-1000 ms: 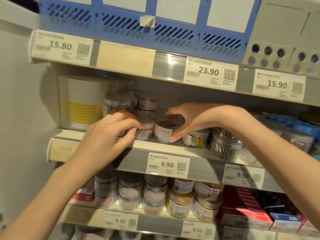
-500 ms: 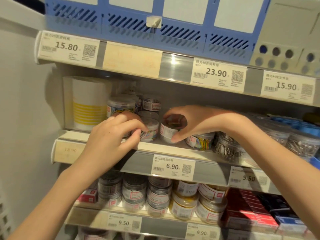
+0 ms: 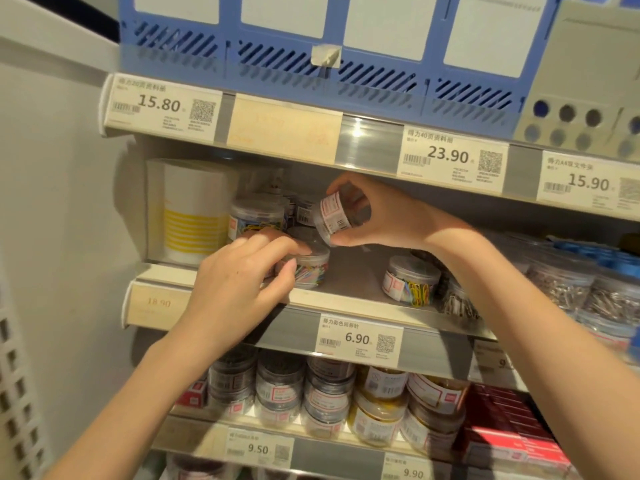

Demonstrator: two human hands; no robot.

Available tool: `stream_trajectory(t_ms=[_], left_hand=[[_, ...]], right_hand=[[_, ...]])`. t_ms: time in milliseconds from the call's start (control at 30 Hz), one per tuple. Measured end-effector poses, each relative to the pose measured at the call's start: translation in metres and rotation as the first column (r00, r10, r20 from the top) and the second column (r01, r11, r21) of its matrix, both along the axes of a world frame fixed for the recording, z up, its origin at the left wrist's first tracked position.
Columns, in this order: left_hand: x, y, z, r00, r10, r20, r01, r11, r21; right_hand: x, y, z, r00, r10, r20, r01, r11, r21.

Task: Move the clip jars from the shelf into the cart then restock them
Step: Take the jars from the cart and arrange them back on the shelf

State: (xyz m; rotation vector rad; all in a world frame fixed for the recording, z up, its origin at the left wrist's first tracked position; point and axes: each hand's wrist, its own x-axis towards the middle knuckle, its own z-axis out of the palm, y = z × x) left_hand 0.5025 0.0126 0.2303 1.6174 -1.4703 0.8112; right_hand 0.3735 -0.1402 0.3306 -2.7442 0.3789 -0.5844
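The right hand [image 3: 377, 216] holds 1 small clear jar [image 3: 341, 216] tilted above the shelf [image 3: 353, 275]; the left hand [image 3: 242, 271] pinches a second jar [image 3: 310, 268] of coloured clips that stands on it. They look light and stiff (smooth plastic, maybe slippery), so gripping around the wall seems safest

Grey shelf [image 3: 349, 278] with clip jars [image 3: 410, 284] and white box [image 3: 188, 211].

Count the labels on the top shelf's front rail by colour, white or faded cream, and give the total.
white price labels: 3
faded cream label: 1
Total: 4
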Motion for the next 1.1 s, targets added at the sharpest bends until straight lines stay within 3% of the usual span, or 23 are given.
stream_trajectory(t_ms=[167,367,633,867,1100], left_hand=[[-0.001,-0.001,-0.001,0.999,0.051,0.012,-0.051,0.999,-0.015],[0.0,0.0,0.0,0.998,0.067,0.021,-0.066,0.998,-0.008],[-0.001,-0.002,0.001,0.998,0.067,0.003,-0.067,0.998,0.02],[-0.001,-0.001,0.0,0.997,0.078,0.012,-0.078,0.997,0.011],[-0.002,0.0,-0.001,0.997,0.08,0.021,-0.08,0.997,-0.003]], right_hand=[[0.014,0.0,-0.004,0.994,0.004,0.11,-0.003,1.0,-0.014],[0.02,-0.006,-0.009,0.99,0.072,0.12,-0.065,0.996,-0.059],[0.031,-0.01,-0.02,0.968,0.003,0.25,-0.002,1.0,-0.003],[0.031,-0.013,-0.024,0.97,-0.031,0.242,0.002,0.993,0.117],[0.033,-0.018,-0.031,0.982,-0.004,0.189,-0.003,0.999,0.033]])
